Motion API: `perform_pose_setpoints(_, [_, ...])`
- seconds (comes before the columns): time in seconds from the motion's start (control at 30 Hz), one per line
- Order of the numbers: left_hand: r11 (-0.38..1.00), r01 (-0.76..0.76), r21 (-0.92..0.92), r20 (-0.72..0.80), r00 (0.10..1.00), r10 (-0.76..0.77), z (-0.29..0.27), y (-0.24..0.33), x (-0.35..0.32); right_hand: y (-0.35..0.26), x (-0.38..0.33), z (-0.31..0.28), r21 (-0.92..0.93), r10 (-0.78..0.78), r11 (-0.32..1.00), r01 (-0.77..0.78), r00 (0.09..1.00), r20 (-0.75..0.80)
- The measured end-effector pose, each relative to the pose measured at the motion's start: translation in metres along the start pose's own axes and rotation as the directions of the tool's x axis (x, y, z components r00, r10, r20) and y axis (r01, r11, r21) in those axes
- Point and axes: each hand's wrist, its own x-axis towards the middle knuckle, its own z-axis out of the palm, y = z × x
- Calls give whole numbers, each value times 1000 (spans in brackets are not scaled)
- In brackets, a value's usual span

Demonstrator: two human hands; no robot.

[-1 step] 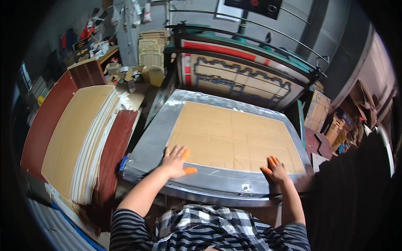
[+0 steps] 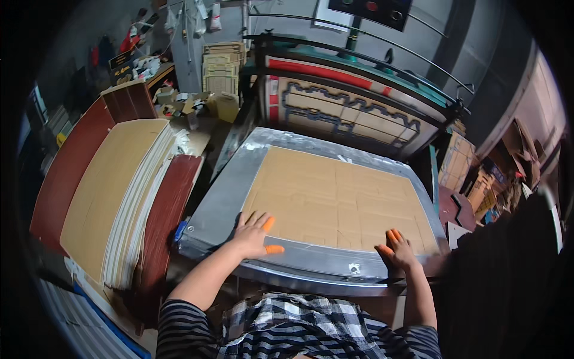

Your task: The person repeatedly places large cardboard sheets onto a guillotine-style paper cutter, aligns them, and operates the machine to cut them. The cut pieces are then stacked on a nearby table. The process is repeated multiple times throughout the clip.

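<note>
A tan cardboard sheet (image 2: 338, 197) lies flat on the grey metal bed (image 2: 224, 206) of a press. My left hand (image 2: 251, 237) rests palm down at the sheet's near left corner, fingers spread, with orange covers on the thumb and one finger. At the near right edge of the sheet is my right hand (image 2: 399, 248), thumb apart from the fingers and orange covers on some of them. Neither hand grasps anything. Behind the bed, the raised press plate carries a wooden die board (image 2: 353, 113) with dark strips tracing a jagged outline.
On the left stands a stack of cardboard sheets (image 2: 113, 185) beside dark red boards (image 2: 170, 209). A control panel with buttons (image 2: 371, 9) hangs above the press. Wooden die boards (image 2: 224, 66) lean at the back. Cardboard scraps (image 2: 508, 161) pile up at the right.
The whole view has shifted slightly, so the press sits a little further right in the picture. Both hands stay at the sheet's near edge.
</note>
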Motion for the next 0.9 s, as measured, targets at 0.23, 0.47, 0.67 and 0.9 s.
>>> perform_pose_setpoints(0.23, [955, -284, 88, -347, 890, 297, -45, -16, -85, -48, -127, -69, -244, -164, 959, 145, 985, -59])
perform_pose_setpoints(0.47, [877, -472, 92, -582, 689, 432, -75, -61, -33, -59, -134, -38, -331, -245, 939, 90, 853, -462])
perform_pose_setpoints(0.67, [927, -367, 79, -465, 809, 360, -226, -117, -8, -125, -91, -89, -134, -202, 978, 159, 877, -436])
perform_pose_setpoints(0.9, [748, 391, 537, -658, 748, 82, -369, -136, -343, -366, 15, -134, 63, -505, 762, 645, 652, -565])
